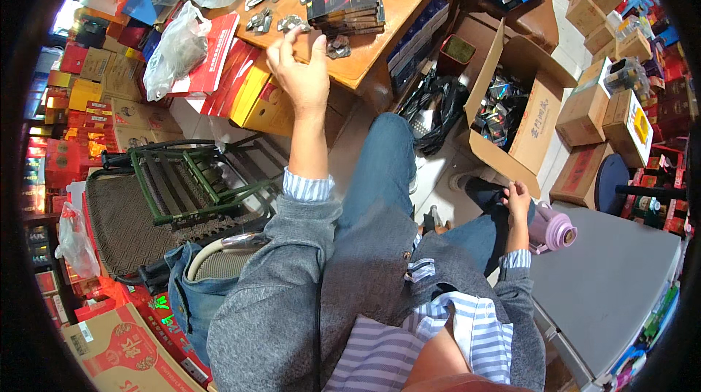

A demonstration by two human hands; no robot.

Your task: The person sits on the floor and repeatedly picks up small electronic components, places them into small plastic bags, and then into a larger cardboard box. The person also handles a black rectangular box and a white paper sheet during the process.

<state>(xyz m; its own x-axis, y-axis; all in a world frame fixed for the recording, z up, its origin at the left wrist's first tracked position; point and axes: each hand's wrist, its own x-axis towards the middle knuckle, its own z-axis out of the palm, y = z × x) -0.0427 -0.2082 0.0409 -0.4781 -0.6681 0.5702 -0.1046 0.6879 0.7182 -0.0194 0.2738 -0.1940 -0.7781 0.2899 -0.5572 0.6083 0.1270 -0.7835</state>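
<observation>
My left hand (300,71) is raised over the near corner of a wooden table (364,63), thumb and fingers apart, with nothing visible in it. Just beyond its fingertips lies a small pile of silver and black packets (293,23). Beside that sits a stack of flat dark boxes (345,5) with gold print, and another packet pile (338,47) rests in front of it. My right hand (516,200) is low by my knee, near the flap of an open cardboard carton (539,129). Its fingers are half curled; whether they touch the flap is unclear. Loose shiny dark packets (499,110) fill the carton's bottom.
A folding chair frame (181,173) lies on a patterned seat to the left. Red and yellow boxes (263,99) stand beside the table. A black plastic bag (438,110) is on the floor. A pink thermos (550,227) stands near a grey surface (602,266) at right.
</observation>
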